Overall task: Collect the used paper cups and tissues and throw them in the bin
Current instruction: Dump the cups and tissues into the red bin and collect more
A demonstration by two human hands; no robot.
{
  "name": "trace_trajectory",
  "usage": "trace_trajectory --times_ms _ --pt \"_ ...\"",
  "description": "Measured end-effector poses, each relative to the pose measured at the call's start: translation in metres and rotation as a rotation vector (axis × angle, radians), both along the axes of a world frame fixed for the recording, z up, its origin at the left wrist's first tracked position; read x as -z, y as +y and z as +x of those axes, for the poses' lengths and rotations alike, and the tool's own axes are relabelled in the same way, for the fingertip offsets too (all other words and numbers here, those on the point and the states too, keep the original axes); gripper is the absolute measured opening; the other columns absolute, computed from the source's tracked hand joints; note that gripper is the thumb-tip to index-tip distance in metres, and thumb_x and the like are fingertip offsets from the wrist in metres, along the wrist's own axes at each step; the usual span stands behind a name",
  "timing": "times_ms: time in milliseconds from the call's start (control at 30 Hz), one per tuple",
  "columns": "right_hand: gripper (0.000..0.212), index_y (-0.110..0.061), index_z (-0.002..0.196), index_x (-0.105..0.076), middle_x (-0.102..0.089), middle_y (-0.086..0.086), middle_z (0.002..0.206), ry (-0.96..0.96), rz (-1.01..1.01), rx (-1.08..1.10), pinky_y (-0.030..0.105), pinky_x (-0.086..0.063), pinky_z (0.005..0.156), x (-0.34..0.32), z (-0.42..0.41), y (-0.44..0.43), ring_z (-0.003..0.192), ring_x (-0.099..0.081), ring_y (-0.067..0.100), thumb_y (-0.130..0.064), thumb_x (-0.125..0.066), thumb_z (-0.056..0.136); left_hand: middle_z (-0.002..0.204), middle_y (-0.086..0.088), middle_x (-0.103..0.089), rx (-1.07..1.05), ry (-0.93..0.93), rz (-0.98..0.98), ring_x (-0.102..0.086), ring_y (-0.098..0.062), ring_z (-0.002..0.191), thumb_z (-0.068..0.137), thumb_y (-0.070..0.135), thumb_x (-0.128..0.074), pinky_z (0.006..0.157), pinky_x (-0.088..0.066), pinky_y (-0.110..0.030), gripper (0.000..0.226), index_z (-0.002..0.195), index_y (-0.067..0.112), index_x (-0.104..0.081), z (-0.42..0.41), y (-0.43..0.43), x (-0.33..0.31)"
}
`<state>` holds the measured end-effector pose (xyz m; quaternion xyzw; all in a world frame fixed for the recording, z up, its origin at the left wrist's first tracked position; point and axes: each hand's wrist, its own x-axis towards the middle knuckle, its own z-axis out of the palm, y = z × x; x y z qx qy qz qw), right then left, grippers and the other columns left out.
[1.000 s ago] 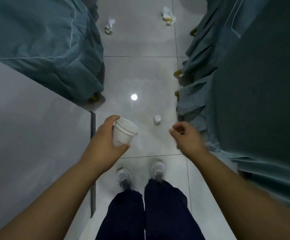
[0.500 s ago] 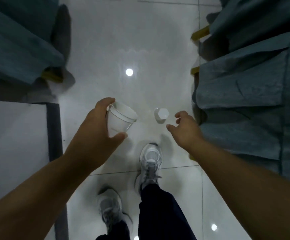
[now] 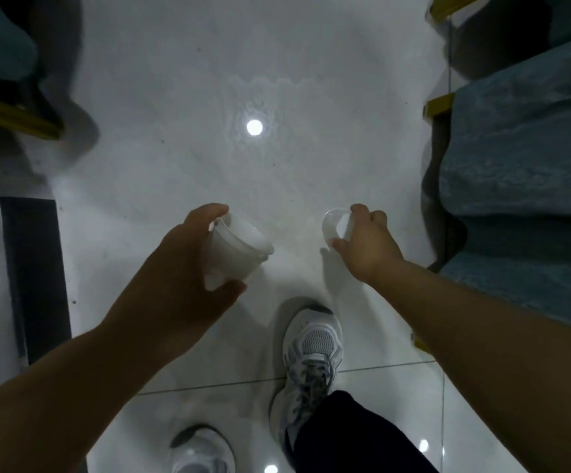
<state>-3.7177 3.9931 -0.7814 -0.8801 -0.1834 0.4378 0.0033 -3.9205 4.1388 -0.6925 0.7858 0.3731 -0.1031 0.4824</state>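
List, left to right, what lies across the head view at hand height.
Dark strip → left hand → paper cup it holds → second paper cup → right hand pinching it → blue fabric cover.

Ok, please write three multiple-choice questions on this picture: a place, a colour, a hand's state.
1. Where is the right-side white paper cup?
A. pinched by the right hand
B. inside a bin
C. on a shelf
2. What colour is the wrinkled cloth cover at right?
A. red
B. blue-green
C. yellow
3. What does the left hand do?
A. hangs empty
B. makes a bare fist
C. grips another white paper cup
Answers: 1 A, thumb and fingers pinch its rim; 2 B, the fabric looks teal; 3 C, fingers curl round it.
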Motion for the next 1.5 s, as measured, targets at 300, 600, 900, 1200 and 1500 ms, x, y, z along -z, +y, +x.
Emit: trace_trajectory --times_ms 300,600,900,1200,1500 --pt "0.057 -0.023 0.144 -0.033 -0.037 0.013 0.136 -0.004 0.091 0.091 0.034 -0.041 0.094 -0.056 0.0 0.012 0.114 -0.05 0.032 -0.036 -0.053 0.093 0.099 0.027 -0.045 0.022 -0.005 -0.021 -0.051 0.014 0.089 0.072 0.018 -0.08 0.066 -0.04 0.0 0.074 0.128 0.035 -0.034 0.008 0.009 -0.049" --pt "0.056 -0.036 0.148 -0.028 -0.028 -0.004 0.117 0.13 0.421 0.242 -0.005 -0.032 0.065 -0.229 -0.006 0.047 0.076 -0.045 -0.008 -0.029 -0.05 0.097 0.113 0.016 -0.044 -0.06 0.025 -0.014 -0.049 -0.002 0.095 0.072 0.016 -0.079 0.068 -0.038 -0.005 0.083 0.141 0.025 -0.035 0.009 0.031 -0.189" --pt "0.044 -0.025 0.117 -0.043 -0.057 -0.004 0.11 0.178 0.726 0.492 0.018 -0.048 0.074 -0.414 0.009 0.093 0.094 -0.057 0.008 -0.033 -0.07 0.083 0.123 0.012 -0.046 -0.208 0.009 0.05 -0.05 -0.012 0.111 0.072 0.023 -0.081 0.09 -0.041 -0.029 0.086 0.14 0.042 -0.031 0.009 0.053 -0.356" --pt "0.029 -0.017 0.112 -0.066 -0.068 0.004 0.103 0.25 0.945 0.565 0.025 -0.055 0.074 -0.579 0.028 0.105 0.093 -0.064 0.019 -0.028 -0.069 0.085 0.132 0.009 -0.049 -0.303 -0.094 0.127 -0.05 -0.012 0.117 0.072 0.019 -0.081 0.099 -0.042 -0.033 0.085 0.139 0.042 -0.034 0.029 0.056 -0.509" --pt "0.041 -0.016 0.12 -0.054 -0.058 0.006 0.114 0.295 0.906 0.524 0.032 -0.053 0.073 -0.666 0.044 0.131 0.092 -0.058 0.019 -0.012 -0.069 0.082 0.136 0.008 -0.047 -0.34 -0.162 0.174 -0.049 -0.011 0.117 0.072 0.019 -0.081 0.1 -0.041 -0.032 0.085 0.139 0.042 -0.035 0.051 0.079 -0.584"
